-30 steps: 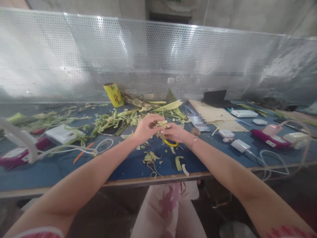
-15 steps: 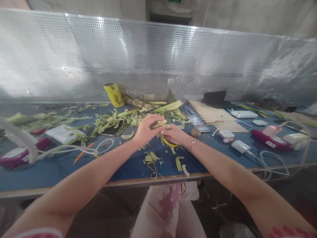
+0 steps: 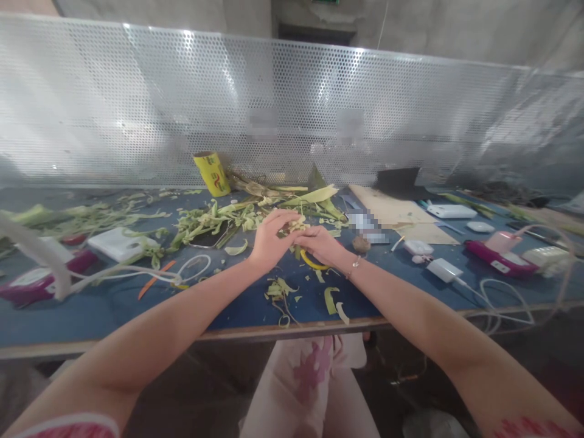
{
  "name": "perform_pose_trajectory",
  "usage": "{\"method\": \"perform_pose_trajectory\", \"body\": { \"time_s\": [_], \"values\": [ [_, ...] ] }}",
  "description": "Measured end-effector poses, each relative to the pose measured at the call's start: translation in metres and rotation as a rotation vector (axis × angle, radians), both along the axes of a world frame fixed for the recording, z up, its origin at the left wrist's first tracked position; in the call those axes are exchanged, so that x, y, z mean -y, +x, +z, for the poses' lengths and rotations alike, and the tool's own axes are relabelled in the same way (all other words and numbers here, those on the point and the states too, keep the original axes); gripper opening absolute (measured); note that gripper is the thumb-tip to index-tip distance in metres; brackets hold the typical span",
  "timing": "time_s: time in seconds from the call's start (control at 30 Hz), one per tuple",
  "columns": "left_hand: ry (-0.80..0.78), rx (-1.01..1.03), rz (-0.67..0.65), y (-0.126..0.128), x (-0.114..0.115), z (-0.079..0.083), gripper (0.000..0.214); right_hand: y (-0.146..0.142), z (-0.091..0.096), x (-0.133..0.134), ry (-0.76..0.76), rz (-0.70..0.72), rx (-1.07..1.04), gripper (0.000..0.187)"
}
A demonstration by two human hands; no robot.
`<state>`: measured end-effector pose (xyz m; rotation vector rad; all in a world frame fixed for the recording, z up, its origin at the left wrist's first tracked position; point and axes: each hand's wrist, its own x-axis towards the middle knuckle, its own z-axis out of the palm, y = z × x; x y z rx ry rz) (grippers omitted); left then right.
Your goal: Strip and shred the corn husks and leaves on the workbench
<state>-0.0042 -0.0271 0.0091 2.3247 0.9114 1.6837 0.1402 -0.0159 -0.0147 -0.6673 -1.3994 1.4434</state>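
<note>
Over the middle of the blue table, my left hand (image 3: 272, 237) curls its fingers around a small pale yellow-green bundle of plant strips (image 3: 297, 224). From the other side my right hand (image 3: 322, 244) pinches at the same bundle, fingertips close to the left ones. Much of the bundle is hidden by my fingers. Just under my right hand shows a curved yellow band (image 3: 314, 263), partly covered. A brown ball-like thing (image 3: 361, 244) lies beside my right wrist. Behind my left hand spreads a heap of green plant strips (image 3: 207, 224).
A yellow tube (image 3: 212, 174) stands tilted by the perforated metal screen (image 3: 182, 109). Brown card sheets (image 3: 387, 207) lie back right. Purple power strips (image 3: 497, 258) (image 3: 34, 289), white chargers (image 3: 443, 271) and cables occupy both sides. Leaf scraps (image 3: 329, 300) dot the table's front.
My hands stay together on the bundle. My right fingers have shifted slightly and look more closed. The whole view has moved a little.
</note>
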Motion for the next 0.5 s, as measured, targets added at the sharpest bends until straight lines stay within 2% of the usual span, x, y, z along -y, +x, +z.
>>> {"method": "perform_pose_trajectory", "body": {
  "time_s": [0.13, 0.23, 0.3, 0.4, 0.5],
  "values": [
    [-0.134, 0.035, -0.056, -0.003, -0.007, 0.0, 0.025, 0.0, 0.0, -0.003, 0.029, -0.005, 0.045, 0.022],
    [-0.335, 0.092, -0.182, -0.005, -0.015, -0.002, 0.047, 0.003, 0.004, -0.006, 0.05, -0.028, 0.052, 0.025],
    [-0.452, 0.165, -0.197, -0.005, -0.021, -0.004, 0.059, 0.007, 0.007, -0.007, 0.029, -0.077, 0.015, 0.028],
    [-0.512, 0.176, -0.059, -0.007, -0.03, -0.007, 0.058, 0.013, 0.01, -0.011, -0.018, -0.163, 0.002, 0.033],
    [-0.433, -0.009, 0.201, -0.015, -0.038, -0.005, 0.052, 0.018, 0.009, -0.013, -0.042, -0.213, 0.076, 0.037]
  ]
}}
